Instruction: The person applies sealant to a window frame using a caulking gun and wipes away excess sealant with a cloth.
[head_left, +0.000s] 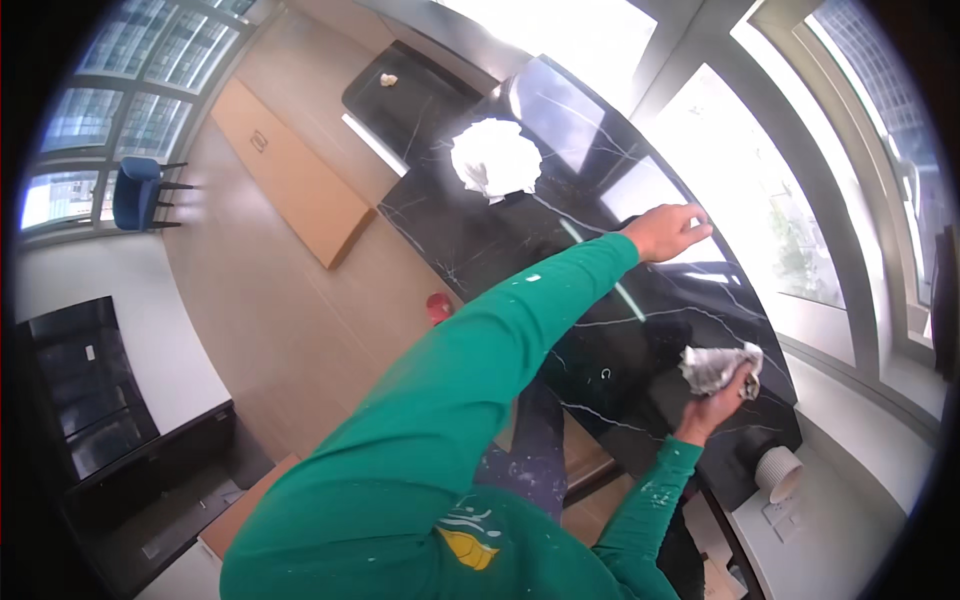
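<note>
The right hand (712, 412) is clutching a crumpled cloth (708, 370) at the black counter (470, 225), while the left hand (665, 233), farther out and to its left, is holding its fingers loosely bent around nothing visible; whether it is leaning on the stone, I cannot tell. This seems to be wiping, so the right hand should be pressing a flatter fold evenly in overlapping strokes, steering clear of the white bundle (495, 158) lying left of the left hand.
</note>
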